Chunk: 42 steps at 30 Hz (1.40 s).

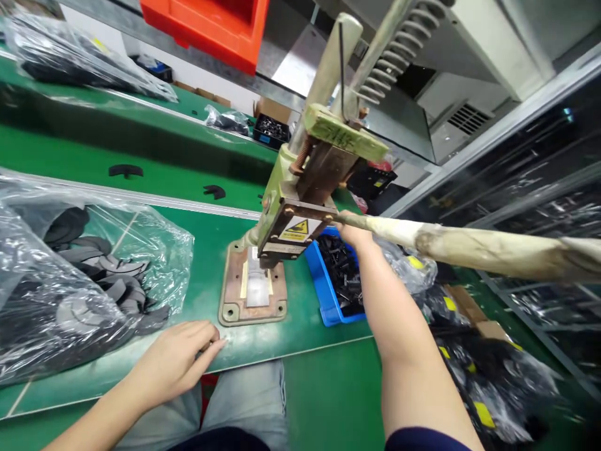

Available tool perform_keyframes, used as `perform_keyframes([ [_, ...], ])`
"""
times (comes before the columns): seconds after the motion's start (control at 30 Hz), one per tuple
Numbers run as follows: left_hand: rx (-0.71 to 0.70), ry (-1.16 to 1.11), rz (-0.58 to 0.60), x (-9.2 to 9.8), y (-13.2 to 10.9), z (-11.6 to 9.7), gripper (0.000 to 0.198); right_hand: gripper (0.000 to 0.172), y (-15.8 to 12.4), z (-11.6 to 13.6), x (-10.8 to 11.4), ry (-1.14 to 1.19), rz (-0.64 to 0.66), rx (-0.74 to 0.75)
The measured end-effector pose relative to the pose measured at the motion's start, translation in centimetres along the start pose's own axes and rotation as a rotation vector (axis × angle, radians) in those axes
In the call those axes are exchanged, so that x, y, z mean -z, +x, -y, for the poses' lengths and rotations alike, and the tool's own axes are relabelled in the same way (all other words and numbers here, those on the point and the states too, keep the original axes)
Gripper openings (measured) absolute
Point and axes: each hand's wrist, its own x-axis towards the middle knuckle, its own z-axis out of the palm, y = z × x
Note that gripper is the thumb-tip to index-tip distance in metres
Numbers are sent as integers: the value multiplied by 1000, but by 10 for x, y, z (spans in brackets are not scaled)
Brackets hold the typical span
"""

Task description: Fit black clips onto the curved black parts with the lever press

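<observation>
My left hand [190,351] rests at the front edge of the green bench, left of the press base. Its fingers are curled toward the thumb, and a small dark spot shows between them; I cannot make out what it is. My right arm reaches past the lever to the far end of a blue bin [328,294] full of small black parts [345,275]. Only the back of my right hand [353,237] shows; its fingers are hidden behind the press and lever. Between my hands stands a green hand press [277,188], with a pale metal fixture [257,291] on its base.
A clear plastic bag [173,250] of grey curved pieces [124,269] lies at left. The press lever [469,247] juts out to the right above my forearm. Two black curved pieces lie on the green strip behind. An orange-red bin [211,28] hangs overhead; bagged black parts [498,376] sit at right.
</observation>
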Motion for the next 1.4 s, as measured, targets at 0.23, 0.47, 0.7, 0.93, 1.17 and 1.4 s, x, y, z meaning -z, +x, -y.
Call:
perform_keyframes([
  [0.23,18,33,-1,-2,-2,0,26,42,-83,-24,-48,-19,411,48],
  [0.47,48,52,-16,-4,-4,-3,26,42,-109,-17,-64,45,329,-18],
  [0.7,116,-31,-24,-4,-6,-2,25,41,-133,-31,-46,321,68,-128],
  [0.93,203,-254,-158,6,-2,-16,23,39,-189,-8,-32,848,-189,-71],
  [1.17,-29,-381,-244,21,33,-65,38,32,-266,108,-62,1488,32,43],
  [1.4,-76,-367,-191,18,36,-69,24,30,-291,171,-84,1847,249,26],
])
